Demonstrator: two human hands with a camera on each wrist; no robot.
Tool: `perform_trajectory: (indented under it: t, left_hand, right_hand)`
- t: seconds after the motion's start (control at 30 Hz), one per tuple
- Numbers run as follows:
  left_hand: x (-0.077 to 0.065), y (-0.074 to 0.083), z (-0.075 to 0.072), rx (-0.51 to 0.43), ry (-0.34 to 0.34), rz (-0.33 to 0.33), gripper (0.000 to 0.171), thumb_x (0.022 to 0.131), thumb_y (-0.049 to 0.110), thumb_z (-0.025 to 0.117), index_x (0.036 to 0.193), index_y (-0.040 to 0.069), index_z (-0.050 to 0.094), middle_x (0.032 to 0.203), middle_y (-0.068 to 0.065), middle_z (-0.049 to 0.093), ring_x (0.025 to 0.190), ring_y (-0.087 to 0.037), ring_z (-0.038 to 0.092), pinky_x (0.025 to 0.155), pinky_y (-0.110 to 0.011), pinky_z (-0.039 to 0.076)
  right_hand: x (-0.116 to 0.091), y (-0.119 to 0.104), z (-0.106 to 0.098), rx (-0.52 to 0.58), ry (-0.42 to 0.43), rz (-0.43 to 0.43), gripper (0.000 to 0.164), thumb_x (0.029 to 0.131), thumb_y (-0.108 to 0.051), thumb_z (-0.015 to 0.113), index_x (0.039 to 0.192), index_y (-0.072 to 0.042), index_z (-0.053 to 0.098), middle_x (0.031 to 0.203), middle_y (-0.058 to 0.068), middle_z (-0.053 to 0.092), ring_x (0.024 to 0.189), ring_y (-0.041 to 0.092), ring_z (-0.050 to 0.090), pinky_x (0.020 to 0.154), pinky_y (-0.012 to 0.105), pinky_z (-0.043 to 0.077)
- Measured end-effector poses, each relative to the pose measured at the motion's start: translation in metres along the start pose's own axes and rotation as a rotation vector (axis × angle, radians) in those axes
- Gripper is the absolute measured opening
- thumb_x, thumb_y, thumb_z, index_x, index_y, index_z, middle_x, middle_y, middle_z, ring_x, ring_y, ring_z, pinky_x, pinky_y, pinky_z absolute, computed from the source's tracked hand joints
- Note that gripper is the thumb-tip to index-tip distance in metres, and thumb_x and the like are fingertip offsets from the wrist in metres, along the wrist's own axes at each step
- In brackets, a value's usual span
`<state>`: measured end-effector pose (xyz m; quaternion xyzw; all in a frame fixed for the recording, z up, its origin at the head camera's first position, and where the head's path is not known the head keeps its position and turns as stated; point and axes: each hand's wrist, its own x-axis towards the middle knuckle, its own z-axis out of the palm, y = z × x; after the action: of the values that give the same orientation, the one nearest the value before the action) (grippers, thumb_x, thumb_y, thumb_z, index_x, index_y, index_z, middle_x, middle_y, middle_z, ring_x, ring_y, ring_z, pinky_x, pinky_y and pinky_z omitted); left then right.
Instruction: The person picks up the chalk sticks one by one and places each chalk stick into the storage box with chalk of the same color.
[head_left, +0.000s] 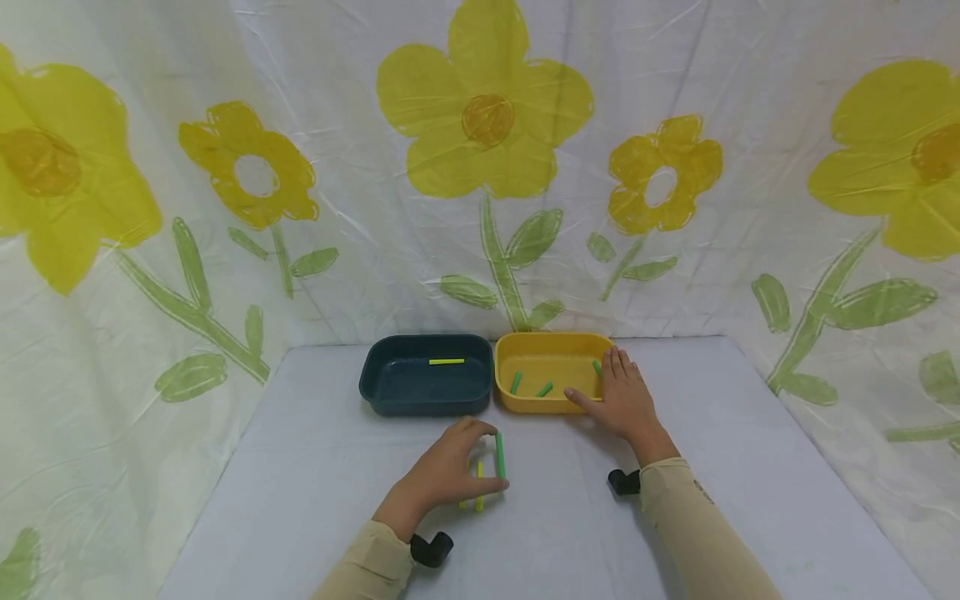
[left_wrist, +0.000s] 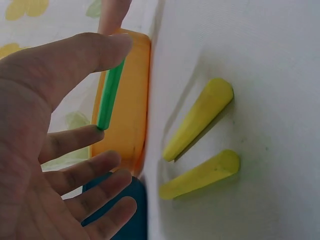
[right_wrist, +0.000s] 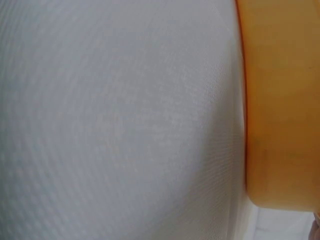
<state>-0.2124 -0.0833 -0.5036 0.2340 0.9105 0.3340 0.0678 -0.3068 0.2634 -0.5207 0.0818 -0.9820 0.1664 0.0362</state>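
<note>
The left hand pinches a green stick end to end between thumb and index finger, the other three fingers loosely spread. A light, even squeeze along the stick's length would probably serve best; uneven pressure could tip it out. Just beside, two yellow sticks lie on the white cloth, best kept clear of the loose fingers. The right hand, fingers straight and thumb apart, rests at the right end of a yellow tray holding three green pieces. Left of it, a dark blue tray holds one yellow piece. The right hand covers the yellow tray's near corner; whether it presses the rim I cannot tell.
</note>
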Motion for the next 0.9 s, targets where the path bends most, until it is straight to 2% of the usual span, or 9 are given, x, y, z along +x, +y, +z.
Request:
perform_trajectory:
  t: [0.23, 0.7, 0.9]
  left_hand:
    - [0.002, 0.006, -0.004, -0.026, 0.021, 0.009, 0.08, 0.083, 0.056, 0.087, 0.146, 0.017, 0.059, 0.141, -0.007, 0.061, 0.133, -0.028, 0.059, 0.113, -0.051, 0.052]
    - [0.014, 0.013, -0.009, -0.041, 0.031, 0.015, 0.08, 0.083, 0.055, 0.088, 0.148, 0.018, 0.058, 0.14, -0.008, 0.063, 0.129, -0.028, 0.062, 0.109, -0.05, 0.055]
    - [0.02, 0.019, -0.015, -0.013, 0.039, 0.048, 0.078, 0.085, 0.053, 0.088, 0.148, 0.017, 0.059, 0.137, -0.005, 0.063, 0.127, -0.027, 0.061, 0.109, -0.047, 0.055]
  right_hand:
    - [0.0, 0.0, 0.0, 0.0, -0.001, -0.001, 0.125, 0.096, -0.083, 0.046, 0.165, 0.012, 0.004, 0.175, 0.03, 0.002, 0.165, 0.047, 0.004, 0.134, 0.06, 0.005]
    - [-0.001, -0.002, -0.001, 0.006, 0.008, -0.005, 0.124, 0.096, -0.082, 0.047, 0.164, 0.013, 0.008, 0.175, 0.032, 0.004, 0.164, 0.049, 0.005, 0.133, 0.061, 0.005]
    - [-0.001, -0.002, -0.001, 0.005, 0.002, -0.003, 0.125, 0.096, -0.083, 0.047, 0.165, 0.013, 0.007, 0.175, 0.032, 0.005, 0.164, 0.048, 0.004, 0.133, 0.061, 0.005]
